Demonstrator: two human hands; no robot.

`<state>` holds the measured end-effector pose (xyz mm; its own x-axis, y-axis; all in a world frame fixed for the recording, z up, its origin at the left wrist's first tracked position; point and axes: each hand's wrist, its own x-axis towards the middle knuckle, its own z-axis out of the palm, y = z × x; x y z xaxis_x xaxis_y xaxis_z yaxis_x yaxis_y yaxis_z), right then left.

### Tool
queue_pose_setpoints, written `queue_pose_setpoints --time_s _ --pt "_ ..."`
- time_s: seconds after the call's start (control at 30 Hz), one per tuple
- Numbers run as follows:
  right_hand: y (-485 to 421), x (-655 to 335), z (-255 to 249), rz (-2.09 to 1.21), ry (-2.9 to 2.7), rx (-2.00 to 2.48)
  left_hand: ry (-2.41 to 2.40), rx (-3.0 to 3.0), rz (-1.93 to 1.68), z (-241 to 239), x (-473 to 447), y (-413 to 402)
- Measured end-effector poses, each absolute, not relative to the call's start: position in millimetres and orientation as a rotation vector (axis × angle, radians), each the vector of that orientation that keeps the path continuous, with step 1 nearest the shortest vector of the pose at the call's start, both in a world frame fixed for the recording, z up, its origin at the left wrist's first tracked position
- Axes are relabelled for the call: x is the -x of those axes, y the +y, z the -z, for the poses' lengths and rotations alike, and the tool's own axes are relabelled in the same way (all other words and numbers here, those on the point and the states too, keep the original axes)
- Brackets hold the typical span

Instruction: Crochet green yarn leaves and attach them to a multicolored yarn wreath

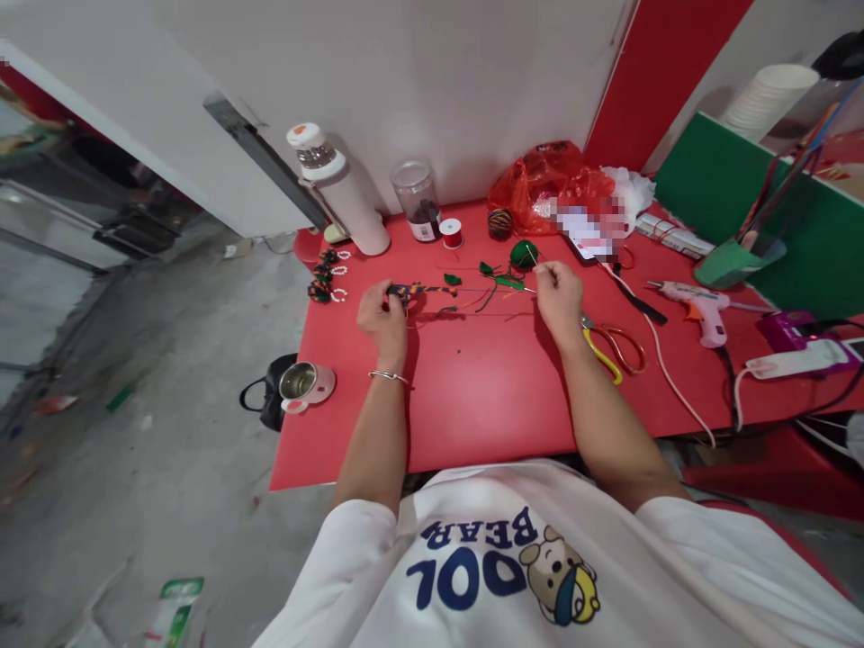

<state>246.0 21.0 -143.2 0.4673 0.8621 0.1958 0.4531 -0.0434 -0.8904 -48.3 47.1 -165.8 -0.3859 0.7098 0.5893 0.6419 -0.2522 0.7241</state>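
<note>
My left hand [383, 317] pinches the end of a multicoloured yarn piece [409, 291] in dark blue and orange. My right hand [562, 301] is closed, fingertips together, with a thin pale needle-like piece [531, 256] jutting up from them. A fine thread runs across the table between both hands. Beside my right hand lies a green-handled crochet hook [508, 283], its metal end reaching towards the fingers. Just behind it sits a green yarn ball [524, 254]. Small green scraps [452, 280] and loose yarn ends lie between the hands.
Along the back of the red table [486, 396] stand a white thermos [355, 211], a clear jar [417, 200], a red thread spool [451, 235] and a red plastic bag [533, 175]. Pliers [614, 351] and a glue gun [702, 310] lie right; a mug [309, 385] stands left.
</note>
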Motion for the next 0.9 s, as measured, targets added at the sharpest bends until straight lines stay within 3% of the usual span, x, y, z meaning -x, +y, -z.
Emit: queue_pose_setpoints --time_s 0.1,0.27,0.47,0.63,0.77,0.9 --pt "12 -251 135 -0.296 -1.403 2.062 1.920 -1.644 -1.727 165 49 44" --pt "7 -248 138 -0.392 -1.695 2.203 1.838 -2.018 -1.584 166 36 35" --pt "3 -234 143 -0.272 -1.714 1.781 1.688 -2.353 -1.364 176 18 25" --pt "-3 -188 163 -0.480 -1.991 1.166 1.494 -2.593 -1.298 183 6 19" --pt "-1 -180 174 -0.419 -1.889 1.257 1.494 -2.556 -1.264 184 5 20" --pt "6 -202 166 -0.349 -1.591 1.348 1.660 -2.104 -1.470 183 24 30"
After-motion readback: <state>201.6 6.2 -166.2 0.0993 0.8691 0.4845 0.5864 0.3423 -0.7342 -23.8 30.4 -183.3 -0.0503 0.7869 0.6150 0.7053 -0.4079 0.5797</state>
